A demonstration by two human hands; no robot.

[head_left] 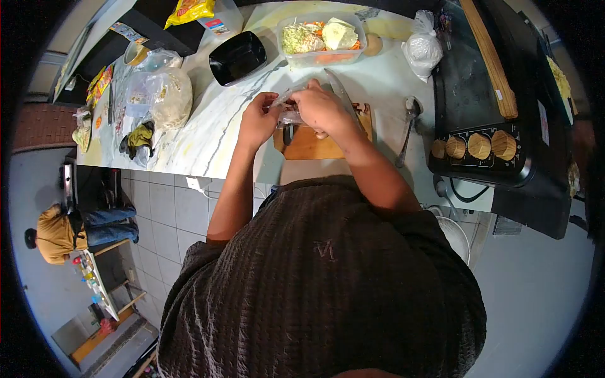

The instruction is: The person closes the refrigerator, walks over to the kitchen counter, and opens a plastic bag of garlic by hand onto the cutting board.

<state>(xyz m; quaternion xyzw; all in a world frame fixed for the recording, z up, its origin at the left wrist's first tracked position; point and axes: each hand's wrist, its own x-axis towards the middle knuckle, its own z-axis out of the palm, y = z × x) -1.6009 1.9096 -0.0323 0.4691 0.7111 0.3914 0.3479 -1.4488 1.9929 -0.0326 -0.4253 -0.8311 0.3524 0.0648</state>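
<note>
A crumpled clear plastic bag (288,118) is stretched between my two hands above the wooden cutting board (309,148). My left hand (257,120) pinches its left side with bent fingers. From the other side, my right hand (320,108) grips it, fingers curled and partly hidden. What the bag contains, if anything, I cannot make out. A knife blade (339,89) lies just beyond my right hand, its lower part behind the wrist. Small dark bits (362,109) rest at the board's upper right corner. A short dark object (288,135) shows below the bag.
Behind the board stand a clear tub (321,60) of cut vegetables and a black bowl (238,58). To the right are a spoon (408,129), a bag of white powder (423,50) and a black stove (479,173). Plastic bags (169,97) lie left. Another person (66,233) stands far left.
</note>
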